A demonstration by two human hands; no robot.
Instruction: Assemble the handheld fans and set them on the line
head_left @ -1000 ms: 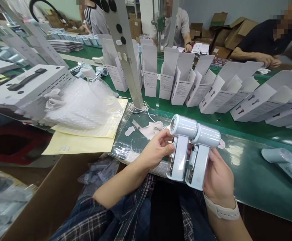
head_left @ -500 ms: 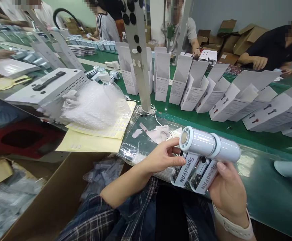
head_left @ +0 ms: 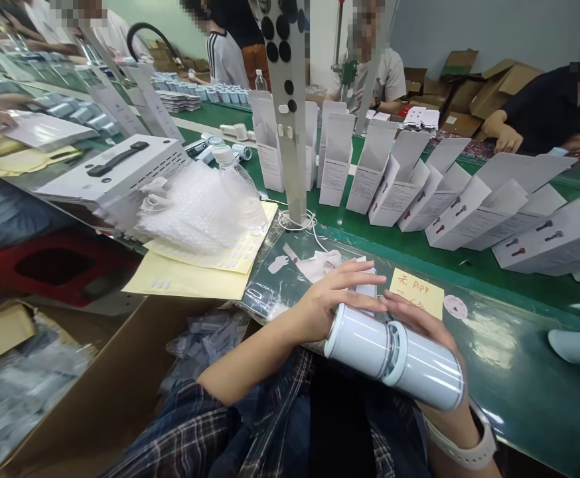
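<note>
Two light blue handheld fans are held side by side close to my body, the nearer-left fan (head_left: 357,338) against the right-hand fan (head_left: 432,368). Their round heads face me; the handles are mostly hidden behind them and my fingers. My left hand (head_left: 332,295) holds the left fan from behind, fingers stretched across the handle side, its thumb hidden. Round the right end and back of the pair curls my right hand (head_left: 436,332), its fingertips close to my left fingers. A yellow handwritten note (head_left: 422,289) lies on the bench beyond.
Several open white boxes (head_left: 337,166) stand along the green bench. A metal post (head_left: 294,159) rises ahead. Bubble wrap (head_left: 195,206) and yellow sticker sheets (head_left: 190,272) lie left. Another blue fan (head_left: 576,345) is at right. A carton of plastic bags (head_left: 26,385) sits below left. Co-workers sit around.
Both fans have come down toward me and turned, so the handles, lettered side toward me before, now point away. My left fingers have stretched out; the yellow note has become visible.
</note>
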